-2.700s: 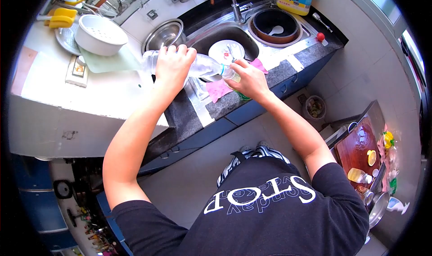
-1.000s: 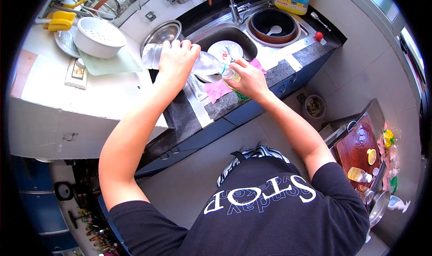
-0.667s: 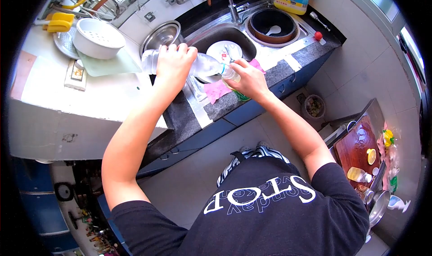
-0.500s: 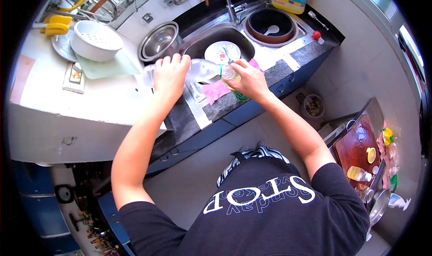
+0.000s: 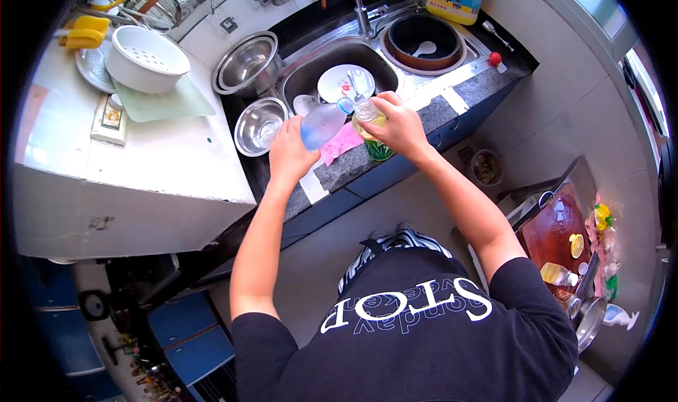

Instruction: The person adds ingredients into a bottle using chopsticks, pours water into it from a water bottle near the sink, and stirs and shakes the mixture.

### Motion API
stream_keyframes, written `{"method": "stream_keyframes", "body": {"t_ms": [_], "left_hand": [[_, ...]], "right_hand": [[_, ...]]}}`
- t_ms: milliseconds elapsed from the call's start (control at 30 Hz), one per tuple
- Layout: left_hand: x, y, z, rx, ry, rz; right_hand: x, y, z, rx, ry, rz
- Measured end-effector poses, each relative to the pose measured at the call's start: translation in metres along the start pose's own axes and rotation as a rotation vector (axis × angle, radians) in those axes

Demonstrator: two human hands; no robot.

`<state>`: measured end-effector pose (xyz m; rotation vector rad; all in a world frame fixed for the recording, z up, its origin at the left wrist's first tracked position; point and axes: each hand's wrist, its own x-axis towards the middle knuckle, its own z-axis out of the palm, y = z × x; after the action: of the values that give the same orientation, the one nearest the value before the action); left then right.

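Note:
My left hand is wrapped round a clear plastic bottle, which leans with its mouth up and to the right. Beside that mouth, my right hand grips a wide-mouthed bottle with a green label and yellowish liquid inside. The second bottle stands roughly upright at the counter's front edge; whether it rests on the counter I cannot tell. The two mouths are close together. A pink cloth lies between the bottles on the counter, partly covered by them.
Behind my hands, the sink holds a white plate with cutlery on it. Steel bowls stand left of it, a dark pan to the right. A white colander sits on the raised ledge. A cutting board is at the far right.
My left hand has moved right and nearer to me, bringing the clear bottle from almost level to a mouth-up slant. A steel bowl behind it has come into view. My right hand has barely moved.

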<state>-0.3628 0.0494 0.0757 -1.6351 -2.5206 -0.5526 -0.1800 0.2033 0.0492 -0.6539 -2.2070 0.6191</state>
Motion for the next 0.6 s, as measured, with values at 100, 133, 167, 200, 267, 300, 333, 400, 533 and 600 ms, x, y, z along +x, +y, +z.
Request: {"method": "stream_keyframes", "body": {"t_ms": [100, 133, 167, 200, 267, 300, 333, 400, 533, 600], "left_hand": [[-0.006, 0.001, 0.003, -0.268, -0.073, -0.141], [-0.010, 0.001, 0.004, -0.272, -0.072, -0.145], [-0.016, -0.001, 0.006, -0.394, -0.042, -0.167], [-0.020, -0.003, 0.009, -0.516, -0.011, -0.189], [-0.025, -0.008, 0.017, -0.616, -0.012, -0.226], [-0.029, -0.012, 0.021, -0.713, -0.013, -0.258], [-0.032, -0.016, 0.024, -0.710, -0.006, -0.267], [-0.034, -0.015, 0.022, -0.966, -0.021, -0.280], [-0.036, -0.016, 0.013, -1.178, -0.049, -0.307], [-0.036, -0.017, 0.006, -1.223, -0.074, -0.307]], "right_hand": [[0.000, 0.007, 0.001, 0.021, -0.001, 0.007], [0.000, 0.009, 0.000, 0.033, 0.000, 0.014], [0.001, 0.010, 0.000, 0.032, -0.005, 0.012], [0.001, 0.011, -0.001, 0.034, -0.003, 0.010], [0.001, 0.012, -0.003, 0.040, -0.009, 0.004], [0.001, 0.011, -0.004, 0.041, -0.014, 0.000], [0.002, 0.009, -0.005, 0.043, -0.018, -0.006], [0.000, 0.006, -0.008, 0.029, -0.022, 0.016], [-0.001, 0.007, -0.006, 0.043, -0.031, 0.014], [-0.003, 0.007, -0.008, 0.043, -0.041, 0.026]]}}
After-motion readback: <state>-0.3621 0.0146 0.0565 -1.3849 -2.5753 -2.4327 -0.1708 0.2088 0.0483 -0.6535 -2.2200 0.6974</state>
